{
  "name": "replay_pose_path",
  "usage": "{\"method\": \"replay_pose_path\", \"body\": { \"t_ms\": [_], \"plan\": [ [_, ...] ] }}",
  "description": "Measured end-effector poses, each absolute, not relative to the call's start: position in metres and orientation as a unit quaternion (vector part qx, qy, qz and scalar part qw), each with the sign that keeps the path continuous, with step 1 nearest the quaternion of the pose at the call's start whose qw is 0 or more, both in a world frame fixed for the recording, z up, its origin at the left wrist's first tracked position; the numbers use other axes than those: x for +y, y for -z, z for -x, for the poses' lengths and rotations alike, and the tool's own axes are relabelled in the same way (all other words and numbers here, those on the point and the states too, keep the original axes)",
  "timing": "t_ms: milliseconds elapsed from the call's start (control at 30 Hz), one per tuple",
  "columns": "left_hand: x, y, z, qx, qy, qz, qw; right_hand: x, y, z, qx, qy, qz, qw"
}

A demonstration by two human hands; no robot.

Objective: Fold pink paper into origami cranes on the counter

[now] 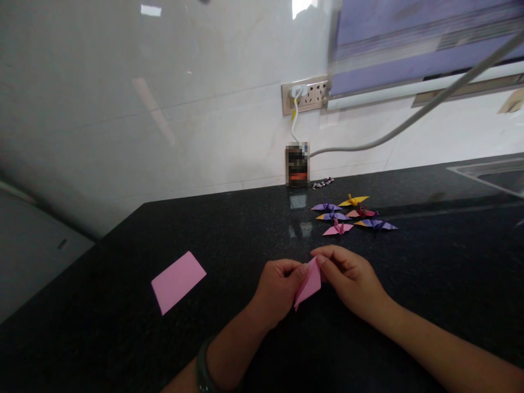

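Observation:
Between my two hands is a pink folded origami paper (311,284), held above the dark counter with one point hanging down toward me. My left hand (278,289) pinches its left side, thumb on top. At its upper right edge, the thumb and index finger of my right hand (352,275) close on the paper. Some of the folds are hidden behind my fingers. To the left of my hands lies a flat pink sheet (179,283). Beyond my right hand rest several folded paper cranes, among them a pink crane (338,227) and a yellow crane (354,201).
A phone-like device with a blurred screen (298,166) leans on the wall, joined by a white cable to the wall socket (306,95). Beside it lies a beaded strap (323,183). A grey cable (393,134) crosses the upper right. A sink edge (483,183) shows at far right.

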State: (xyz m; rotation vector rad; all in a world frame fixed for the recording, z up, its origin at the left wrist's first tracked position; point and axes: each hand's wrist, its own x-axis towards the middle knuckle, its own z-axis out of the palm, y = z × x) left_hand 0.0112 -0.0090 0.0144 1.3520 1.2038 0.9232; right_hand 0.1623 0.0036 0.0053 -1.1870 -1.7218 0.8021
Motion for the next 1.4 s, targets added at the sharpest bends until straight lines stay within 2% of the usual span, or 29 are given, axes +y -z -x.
{"method": "replay_pose_path", "body": {
  "t_ms": [633, 733, 933, 1400],
  "plan": [
    [-0.0084, -0.0135, -0.0107, 0.516, -0.370, -0.592, 0.497, 0.0027, -0.0076, -0.1635, -0.691, -0.348, 0.467, 0.428],
    [-0.0087, -0.0126, -0.0108, 0.515, -0.375, -0.601, 0.482, 0.0031, -0.0076, -0.1625, -0.670, -0.383, 0.468, 0.431],
    [-0.0092, -0.0106, -0.0102, 0.534, -0.381, -0.631, 0.414, 0.0034, -0.0095, -0.1581, -0.595, -0.530, 0.436, 0.420],
    [-0.0120, -0.0148, -0.0133, 0.536, -0.375, -0.676, 0.341, 0.0003, -0.0070, -0.1557, -0.598, -0.549, 0.416, 0.410]
  ]
}}
